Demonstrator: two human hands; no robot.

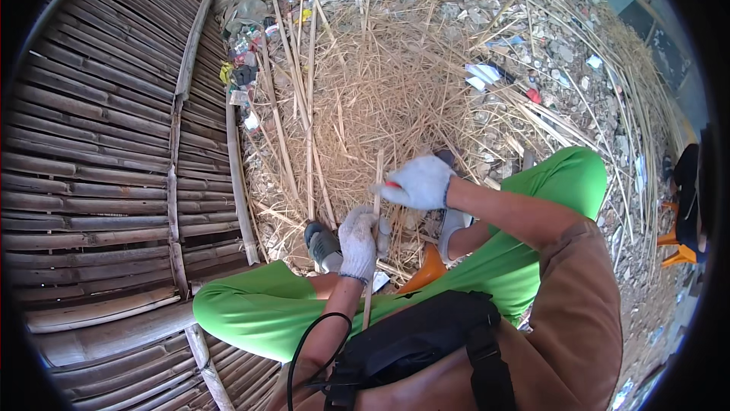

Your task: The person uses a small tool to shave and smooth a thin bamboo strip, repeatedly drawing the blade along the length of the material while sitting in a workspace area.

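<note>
A narrow bamboo strip [379, 164] runs upright between my knees, its lower end passing over the green trousers [266, 301] toward my lap. Low on it, my left hand [357, 240], in a whitish knitted glove, is closed round the strip. My right hand [422, 183], gloved too, is a little higher and to the right. Its fingers are wrapped round a small tool with a red part [392, 184] showing at the strip's edge. Any blade is too small to make out, and the glove hides the rest of the tool.
Pale shavings [388, 92] cover the ground ahead, with long bamboo strips [310, 107] lying at their left. A slatted bamboo panel [99, 152] stands on the left. Rubble and litter [563, 53] spread to the right. An orange seat [426, 269] shows beneath me.
</note>
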